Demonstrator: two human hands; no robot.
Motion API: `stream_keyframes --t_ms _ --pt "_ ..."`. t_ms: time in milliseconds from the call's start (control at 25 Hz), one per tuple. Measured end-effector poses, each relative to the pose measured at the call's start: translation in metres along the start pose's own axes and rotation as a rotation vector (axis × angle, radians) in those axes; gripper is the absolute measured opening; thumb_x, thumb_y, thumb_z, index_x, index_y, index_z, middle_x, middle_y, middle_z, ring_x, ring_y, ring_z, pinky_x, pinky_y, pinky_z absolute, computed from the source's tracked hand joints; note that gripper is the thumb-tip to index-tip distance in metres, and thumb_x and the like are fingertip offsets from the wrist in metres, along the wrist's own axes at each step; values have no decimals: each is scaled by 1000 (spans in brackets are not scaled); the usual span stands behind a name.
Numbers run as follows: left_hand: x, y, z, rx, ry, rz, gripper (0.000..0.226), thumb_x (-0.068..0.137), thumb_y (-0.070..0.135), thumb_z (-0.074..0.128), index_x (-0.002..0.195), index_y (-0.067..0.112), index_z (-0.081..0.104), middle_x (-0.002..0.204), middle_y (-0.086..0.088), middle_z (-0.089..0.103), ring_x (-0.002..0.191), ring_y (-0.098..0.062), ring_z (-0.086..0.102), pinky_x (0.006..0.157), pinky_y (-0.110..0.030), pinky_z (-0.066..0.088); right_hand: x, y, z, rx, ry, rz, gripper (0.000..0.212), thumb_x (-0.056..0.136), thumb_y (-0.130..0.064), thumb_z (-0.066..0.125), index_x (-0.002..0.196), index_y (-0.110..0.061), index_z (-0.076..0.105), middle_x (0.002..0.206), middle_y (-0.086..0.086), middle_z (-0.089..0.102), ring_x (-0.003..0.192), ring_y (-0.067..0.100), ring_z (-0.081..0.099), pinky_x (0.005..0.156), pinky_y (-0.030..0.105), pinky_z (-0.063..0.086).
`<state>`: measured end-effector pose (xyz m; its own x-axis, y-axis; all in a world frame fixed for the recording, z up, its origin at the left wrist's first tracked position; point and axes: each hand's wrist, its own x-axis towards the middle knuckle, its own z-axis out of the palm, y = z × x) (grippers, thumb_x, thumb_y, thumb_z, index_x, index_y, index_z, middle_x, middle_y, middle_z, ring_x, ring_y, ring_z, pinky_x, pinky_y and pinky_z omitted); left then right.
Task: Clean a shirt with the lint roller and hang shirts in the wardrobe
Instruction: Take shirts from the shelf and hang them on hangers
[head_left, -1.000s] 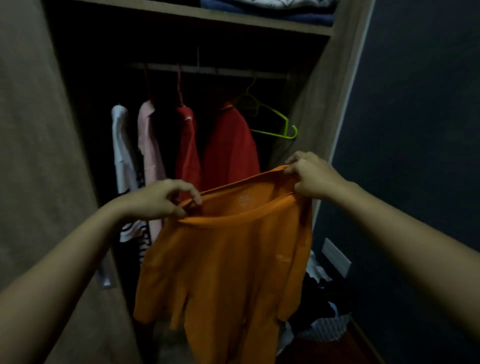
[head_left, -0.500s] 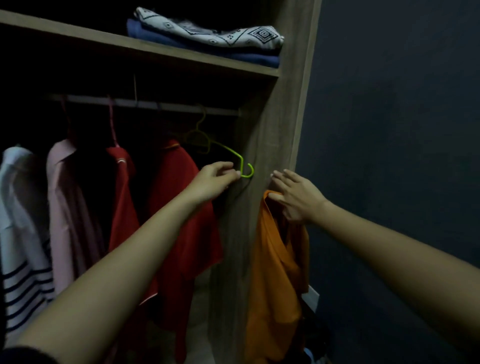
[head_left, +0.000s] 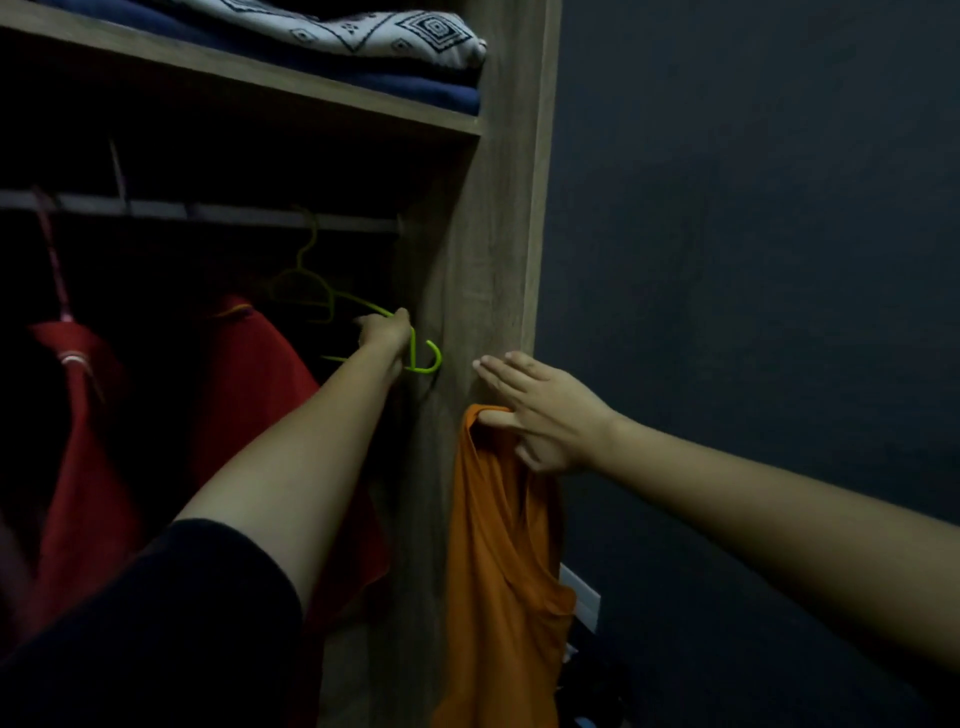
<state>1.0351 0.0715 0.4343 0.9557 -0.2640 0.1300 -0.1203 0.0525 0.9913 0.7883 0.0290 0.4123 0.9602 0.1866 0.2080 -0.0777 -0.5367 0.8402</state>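
An orange shirt (head_left: 498, 561) hangs limp in front of the wardrobe's right side panel (head_left: 488, 270), held at its top by my right hand (head_left: 545, 415); the thumb hooks the fabric while the other fingers stretch out. Inside the wardrobe my left hand (head_left: 387, 332) is closed on the right end of an empty green hanger (head_left: 423, 358), whose hook reaches up to the rail (head_left: 208, 213). No lint roller is in view.
Two red shirts (head_left: 260, 374) hang on the rail to the left of the green hanger. Folded patterned and blue textiles (head_left: 395, 47) lie on the shelf above. A dark wall (head_left: 753, 260) fills the right side, with a dim clothes pile at the bottom.
A second ago both hands held the orange shirt spread open. My left hand let go, reached into the wardrobe and now grips the green hanger. The shirt hangs from my right hand alone.
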Motion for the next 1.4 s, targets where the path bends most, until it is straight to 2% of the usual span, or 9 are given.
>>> stream_keyframes --t_ms 320,400,560,800,920,1120,1200,1280,1400 --pt "30 11 13 -84 -108 93 43 73 2 53 115 -6 57 100 -23 66 72 -24 64 68 -26 49 0 2 1 29 1 29 58 87 -40 23 141 -21 35 152 28 17 143 36 18 115 42 1" --pt "7 22 8 -95 -124 153 43 76 -2 52 119 -9 51 93 -18 64 64 -18 61 59 -21 50 0 1 1 29 -13 35 57 88 -39 24 140 -21 38 151 28 20 142 35 22 113 41 -1" --pt "-75 33 -8 -236 -236 138 54 86 -15 41 136 -8 19 113 -17 57 66 -12 58 61 -26 49 3 -2 -1 58 -130 36 56 75 -40 29 109 -19 68 126 23 59 119 33 57 106 46 30" --pt "-170 47 -91 -180 -364 72 52 89 -16 35 137 -3 22 127 -13 55 102 -27 65 47 -19 49 0 -9 -8 190 -79 45 59 87 -34 48 141 -12 36 151 10 32 142 27 23 106 44 -19" --pt "-198 48 -149 -18 -399 37 43 85 -19 34 118 7 42 92 -3 63 57 -6 64 47 -17 41 -2 -23 -19 289 -107 109 54 91 -22 47 142 -13 32 150 9 32 143 24 19 105 43 -22" --pt "-220 18 -246 224 -106 102 28 85 -4 36 76 12 57 34 6 46 23 -1 35 30 -10 23 8 -54 -41 943 -305 255 54 85 -6 53 136 -8 36 147 12 30 137 31 29 116 44 18" --pt "-235 7 -285 270 -8 183 18 81 18 49 74 19 65 35 7 40 29 -1 33 39 -18 25 8 -59 -52 1336 -322 370 45 83 2 51 125 -12 43 139 11 33 117 25 43 92 35 44" --pt "-257 -7 -322 392 7 348 13 89 25 56 90 24 68 42 6 43 35 2 37 46 -23 27 5 -65 -67 1560 -324 486 50 83 5 48 131 -9 39 136 10 33 104 19 45 70 24 45" --pt "-288 -22 -362 467 31 451 21 93 19 53 103 34 64 48 8 43 39 -1 36 42 -12 31 1 -72 -77 1600 -281 622 64 83 7 44 143 -6 26 143 13 32 122 27 42 91 31 46"
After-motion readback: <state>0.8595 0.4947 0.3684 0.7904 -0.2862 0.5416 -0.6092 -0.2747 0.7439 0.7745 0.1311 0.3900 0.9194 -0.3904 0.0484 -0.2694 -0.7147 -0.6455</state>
